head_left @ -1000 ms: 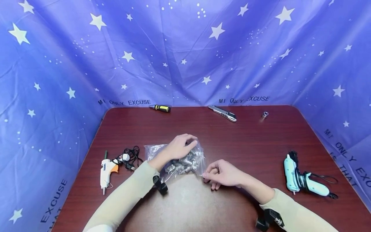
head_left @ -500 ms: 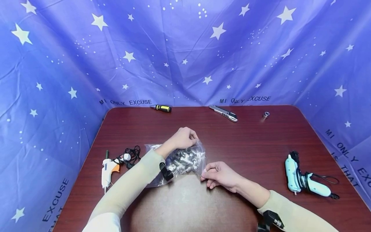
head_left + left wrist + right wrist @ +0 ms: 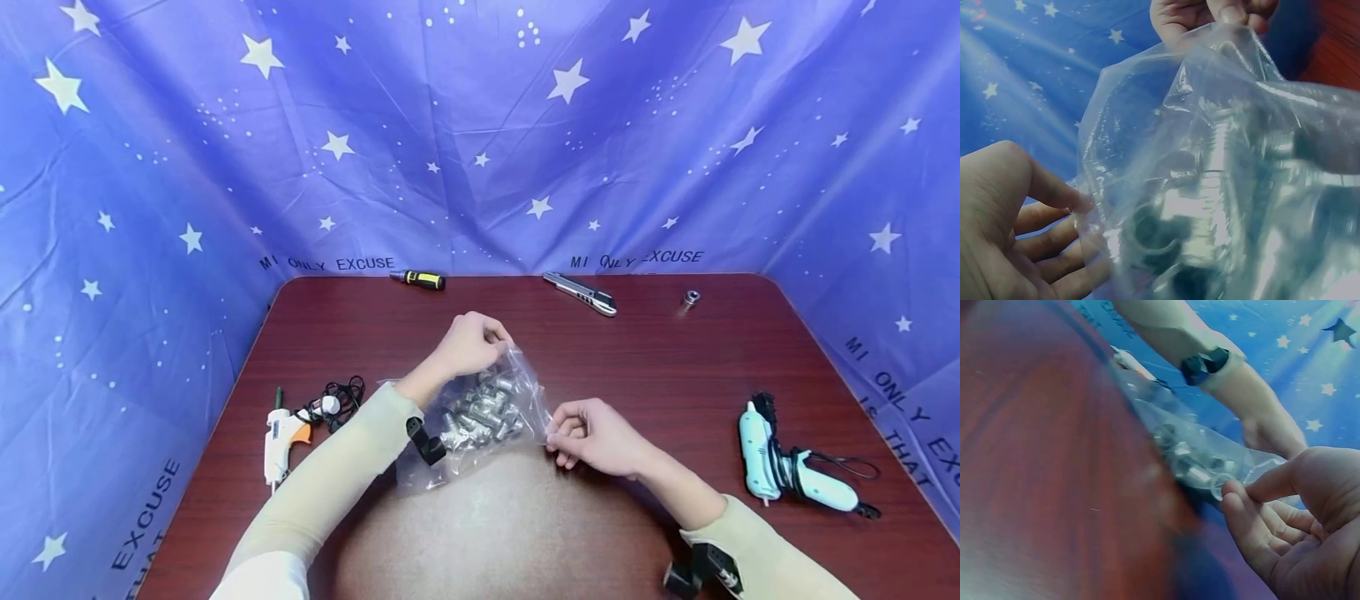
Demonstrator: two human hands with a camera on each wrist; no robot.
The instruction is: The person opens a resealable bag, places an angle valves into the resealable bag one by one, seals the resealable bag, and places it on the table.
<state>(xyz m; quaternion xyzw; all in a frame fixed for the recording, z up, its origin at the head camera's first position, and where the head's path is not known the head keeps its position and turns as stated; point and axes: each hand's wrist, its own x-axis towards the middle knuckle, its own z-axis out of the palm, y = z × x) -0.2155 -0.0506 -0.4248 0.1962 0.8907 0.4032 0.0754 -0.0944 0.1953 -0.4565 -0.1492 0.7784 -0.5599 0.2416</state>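
The left hand [image 3: 471, 343], pinching the top of a clear plastic bag [image 3: 480, 408] of metal fittings, has lifted it higher off the desk [image 3: 675, 367] than a second ago, while the right hand [image 3: 592, 435] has risen with the near corner in its fingertips; the bag now hangs stretched between them, apparently being opened.

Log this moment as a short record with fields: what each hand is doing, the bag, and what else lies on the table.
left hand: pinches the far top edge of the bag
right hand: pinches the bag's near right edge
bag: clear plastic, holds silvery metal parts, lifted at the top between the hands
table: dark red wood
left side: white glue gun with black cord
right side: pale blue glue gun
far edge: screwdriver, utility knife, small metal socket
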